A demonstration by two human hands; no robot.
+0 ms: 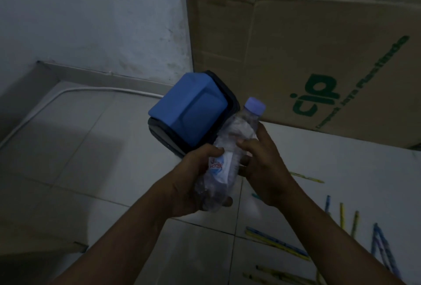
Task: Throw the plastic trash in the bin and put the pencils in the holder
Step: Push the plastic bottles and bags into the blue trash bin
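A crumpled clear plastic bottle (pixel 230 148) with a pale blue cap and a white label is held in both hands above the floor. My left hand (pixel 193 182) grips its lower half, fingers curled round the base. My right hand (pixel 262 164) holds its upper part, thumb and fingers round the body below the cap. Just behind the bottle stands the bin (pixel 189 114), dark with a blue swing lid that looks closed. Several yellow and blue pencils (pixel 280 245) lie scattered on the white surface at the lower right. No holder is in view.
A large cardboard sheet (pixel 307 57) with green print leans against the wall at the right, behind the white surface (pixel 364 166). A white cable (pixel 68 93) runs along the tiled floor by the wall at the left. A cardboard edge (pixel 34 239) lies at the lower left.
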